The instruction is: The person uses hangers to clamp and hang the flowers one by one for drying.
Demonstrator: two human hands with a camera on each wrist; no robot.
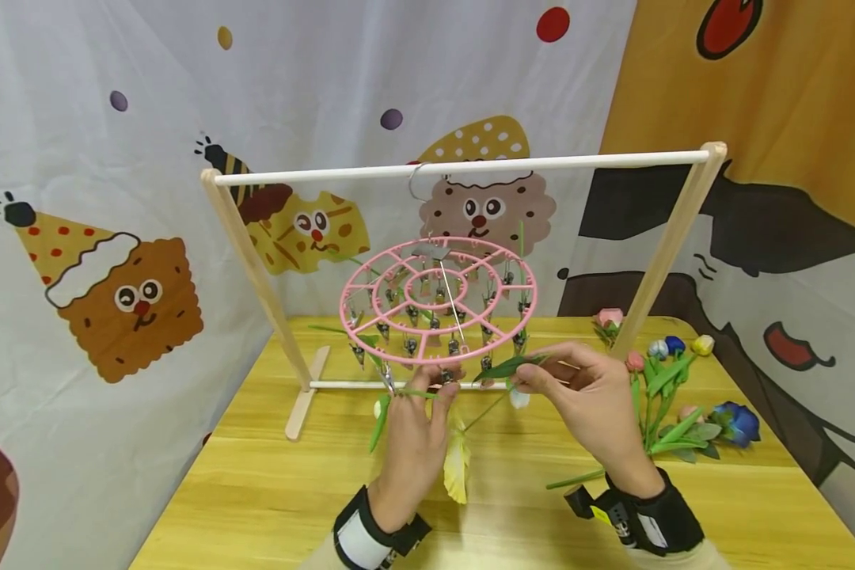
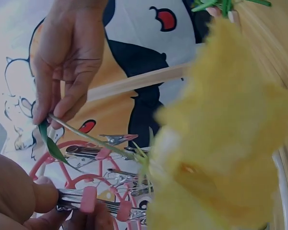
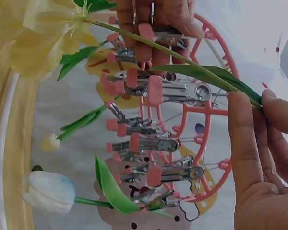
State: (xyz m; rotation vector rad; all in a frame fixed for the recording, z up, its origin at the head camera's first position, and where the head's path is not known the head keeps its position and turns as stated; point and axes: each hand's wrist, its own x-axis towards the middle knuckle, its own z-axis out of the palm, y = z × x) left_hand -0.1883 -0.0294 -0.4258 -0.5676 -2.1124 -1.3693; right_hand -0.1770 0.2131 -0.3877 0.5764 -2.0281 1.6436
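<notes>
A round pink hanging rack carries several metal clips with pink tips. At its near edge my left hand pinches one clip between thumb and fingers. To the right, my right hand pinches the stem of a yellow flower near its end, beside a long green leaf. The flower hangs head down, lower than both hands. In the right wrist view its stem passes in front of the clips; whether it touches one I cannot tell. A white-and-blue tulip hangs from the rack.
The rack hangs by a hook from the white bar of a wooden stand. Right of it on the table lie several artificial flowers, among them a blue rose. A printed cloth covers the wall behind.
</notes>
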